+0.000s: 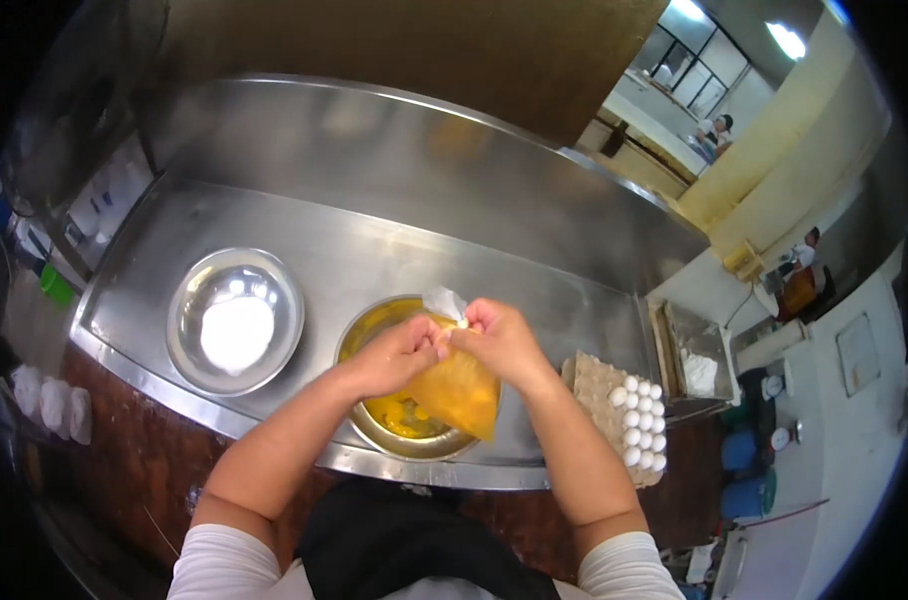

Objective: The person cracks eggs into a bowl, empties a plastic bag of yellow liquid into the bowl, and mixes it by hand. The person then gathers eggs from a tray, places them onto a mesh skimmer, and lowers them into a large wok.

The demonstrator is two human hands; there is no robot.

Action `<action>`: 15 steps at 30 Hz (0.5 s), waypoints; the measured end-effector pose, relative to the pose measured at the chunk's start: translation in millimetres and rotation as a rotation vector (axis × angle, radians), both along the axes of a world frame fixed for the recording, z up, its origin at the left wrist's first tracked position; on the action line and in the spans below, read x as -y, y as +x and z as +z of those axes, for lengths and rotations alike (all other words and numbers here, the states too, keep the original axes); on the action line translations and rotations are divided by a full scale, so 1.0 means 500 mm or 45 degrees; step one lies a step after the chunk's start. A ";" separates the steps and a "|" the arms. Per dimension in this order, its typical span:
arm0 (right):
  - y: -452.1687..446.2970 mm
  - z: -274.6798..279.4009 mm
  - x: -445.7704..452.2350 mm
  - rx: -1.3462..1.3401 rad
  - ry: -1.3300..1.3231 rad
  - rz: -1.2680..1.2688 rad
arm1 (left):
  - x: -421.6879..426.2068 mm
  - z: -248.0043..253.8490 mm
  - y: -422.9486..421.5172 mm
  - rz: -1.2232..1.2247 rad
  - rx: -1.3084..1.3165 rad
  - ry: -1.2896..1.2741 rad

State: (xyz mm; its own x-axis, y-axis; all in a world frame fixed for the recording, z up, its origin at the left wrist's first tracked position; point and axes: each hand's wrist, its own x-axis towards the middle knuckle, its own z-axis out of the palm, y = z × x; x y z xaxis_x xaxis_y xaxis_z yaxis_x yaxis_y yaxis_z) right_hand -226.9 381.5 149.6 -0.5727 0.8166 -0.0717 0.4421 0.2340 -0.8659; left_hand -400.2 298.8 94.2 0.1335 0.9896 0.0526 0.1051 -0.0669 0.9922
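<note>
My left hand (406, 352) and my right hand (501, 340) are close together, fingers pinched on the upper part of a clear plastic bag (459, 388). Yellow-orange liquid fills its lower part, and its loose whitish top sticks up between my hands. The bag hangs over the right side of a metal bowl (366, 432), which has yellow egg mixture inside. An empty shiny metal bowl (236, 322) sits to the left on the steel counter (314, 225).
Cardboard trays (591, 388) with several white eggs (631, 419) lie at the counter's right end. Beyond them is a clear-sided container (699, 360). Blue buckets (746, 495) stand at the far right. Two people (714, 135) (802, 255) are in the background.
</note>
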 end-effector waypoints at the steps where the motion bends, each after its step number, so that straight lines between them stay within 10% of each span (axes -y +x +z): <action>1: -0.004 -0.001 0.004 0.004 -0.006 0.013 | 0.003 0.003 -0.002 0.019 -0.070 0.002; 6: -0.012 -0.039 0.003 -0.031 0.017 -0.072 | -0.001 -0.041 0.002 0.303 -0.576 0.498; 15: -0.013 -0.043 -0.007 -0.378 -0.275 -0.191 | -0.038 -0.024 0.064 0.393 0.123 0.104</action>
State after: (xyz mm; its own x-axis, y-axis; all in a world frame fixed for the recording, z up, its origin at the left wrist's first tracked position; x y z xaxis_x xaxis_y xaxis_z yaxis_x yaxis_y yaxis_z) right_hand -233.4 385.1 128.0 -0.4696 0.8772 -0.1002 0.1804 -0.0158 -0.9835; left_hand -368.2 317.6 82.4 -0.1814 0.9746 0.1313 0.0382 -0.1264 0.9912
